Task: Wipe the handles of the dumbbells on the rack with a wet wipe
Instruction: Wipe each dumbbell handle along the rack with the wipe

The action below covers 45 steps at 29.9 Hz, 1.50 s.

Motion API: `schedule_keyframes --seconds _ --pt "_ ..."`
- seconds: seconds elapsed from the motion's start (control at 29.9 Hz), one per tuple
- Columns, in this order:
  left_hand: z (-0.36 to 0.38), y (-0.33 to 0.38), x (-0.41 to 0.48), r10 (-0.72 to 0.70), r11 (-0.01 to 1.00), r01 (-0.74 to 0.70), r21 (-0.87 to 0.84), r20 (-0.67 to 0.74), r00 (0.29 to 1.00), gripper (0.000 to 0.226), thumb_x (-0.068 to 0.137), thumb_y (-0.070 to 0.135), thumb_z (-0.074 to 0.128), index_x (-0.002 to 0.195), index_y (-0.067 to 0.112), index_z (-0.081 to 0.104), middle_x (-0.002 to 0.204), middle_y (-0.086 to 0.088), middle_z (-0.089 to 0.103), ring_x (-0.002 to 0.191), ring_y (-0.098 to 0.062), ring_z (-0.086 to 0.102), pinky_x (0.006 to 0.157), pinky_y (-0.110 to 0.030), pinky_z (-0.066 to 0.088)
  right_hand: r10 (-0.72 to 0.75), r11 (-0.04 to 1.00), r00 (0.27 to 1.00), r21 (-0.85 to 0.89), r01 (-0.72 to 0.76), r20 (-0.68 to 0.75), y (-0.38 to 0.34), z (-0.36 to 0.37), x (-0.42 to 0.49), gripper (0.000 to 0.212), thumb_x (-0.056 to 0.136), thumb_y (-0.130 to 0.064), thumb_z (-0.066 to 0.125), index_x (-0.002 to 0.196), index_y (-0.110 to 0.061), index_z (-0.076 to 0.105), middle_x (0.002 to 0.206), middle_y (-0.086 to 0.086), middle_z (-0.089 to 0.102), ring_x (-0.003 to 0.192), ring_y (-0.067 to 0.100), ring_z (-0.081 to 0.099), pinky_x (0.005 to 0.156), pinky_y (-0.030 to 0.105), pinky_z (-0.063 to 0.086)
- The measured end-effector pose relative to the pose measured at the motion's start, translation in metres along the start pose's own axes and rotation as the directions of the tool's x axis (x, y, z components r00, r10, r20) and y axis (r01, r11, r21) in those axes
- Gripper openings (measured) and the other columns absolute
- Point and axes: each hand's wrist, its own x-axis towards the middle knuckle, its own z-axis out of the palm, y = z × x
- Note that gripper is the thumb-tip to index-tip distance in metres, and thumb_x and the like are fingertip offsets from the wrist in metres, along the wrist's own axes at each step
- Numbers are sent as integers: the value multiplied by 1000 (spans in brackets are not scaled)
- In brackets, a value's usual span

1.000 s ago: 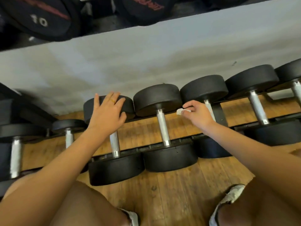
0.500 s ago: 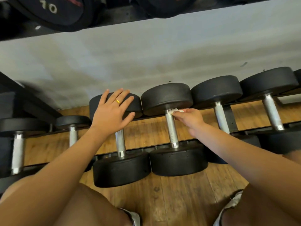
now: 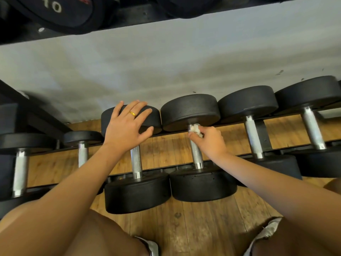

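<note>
Along the rack point(image 3: 238, 155), the left hand point(image 3: 127, 129) rests open on a dumbbell head point(image 3: 147, 115) at ten o'clock, while the right hand point(image 3: 210, 141) pinches the wipe point(image 3: 195, 129) around the centre handle point(image 3: 196, 154)'s top; best drag it fully down, twisting.

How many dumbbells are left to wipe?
None shows as finished; clean handles look no different. The right hand presses the wipe on the top of one handle. The left hand rests on the next dumbbell. How many remain is unclear.
</note>
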Motion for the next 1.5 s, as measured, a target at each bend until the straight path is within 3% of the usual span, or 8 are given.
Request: schedule_keyframes --seconds 0.17,0.3,0.5,0.64,0.87,1.04,1.3,1.5 --pt "-1 1 1 -6 1000 5 9 4 1000 56 95 53 52 138 19 62 148 -5 55 141 -24 46 121 -53 25 26 998 992 -51 -20 121 -2 -5 6 28 106 -31 39 95 -15 60 62 0 56 56 9 54 54 23 38" --pt "-1 1 1 -7 1000 7 9 -1 1000 56 95 52 52 138 19 62 148 -5 55 141 -25 47 120 -53 26 -34 998 994 -51 40 108 6 -10 7 16 105 -22 47 103 -19 62 65 -3 58 57 6 54 53 20 36" --pt "0 1 0 -6 1000 6 -6 -21 1000 54 95 51 53 137 18 62 148 -5 56 140 -25 48 120 -54 27 123 974 992 192 -116 -27 11 -10 15 35 92 -22 72 123 -7 68 115 8 72 108 20 67 97 40 55" --pt "1 1 1 -1 1000 1 -12 -26 1000 54 95 50 53 137 18 63 148 -6 56 140 -25 48 119 -55 28 289 904 955 344 -252 -61 22 -7 26 25 89 -22 75 111 -12 75 103 5 74 102 26 69 93 48 57" --pt "-1 1 0 3 1000 -3 -18 -16 1000 55 96 50 51 139 18 62 150 -6 55 143 -24 45 119 -55 26 292 885 955 392 -250 -49 24 2 30 24 94 -17 69 115 -9 73 93 -12 68 98 18 68 91 42 58" --pt "-2 0 0 0 1000 0 -24 0 1000 56 95 50 51 140 18 62 151 -6 54 144 -24 45 120 -56 25 305 869 952 410 -277 -1 25 -3 34 21 94 -13 68 114 -6 72 104 3 70 86 13 67 63 20 55" --pt "-2 2 1 -13 999 13 -39 6 1000 56 94 50 51 139 18 62 150 -5 55 143 -24 45 120 -55 24 427 761 904 543 -355 -7 19 -1 32 5 91 -10 71 93 -15 68 95 6 71 77 14 67 60 21 51" --pt "-2 2 1 -20 999 20 -39 -5 1000 56 94 50 52 138 18 63 149 -5 56 142 -24 46 120 -55 25 279 857 959 461 -229 -43 18 0 23 15 94 -12 67 107 -11 75 92 2 73 79 14 70 65 22 57"
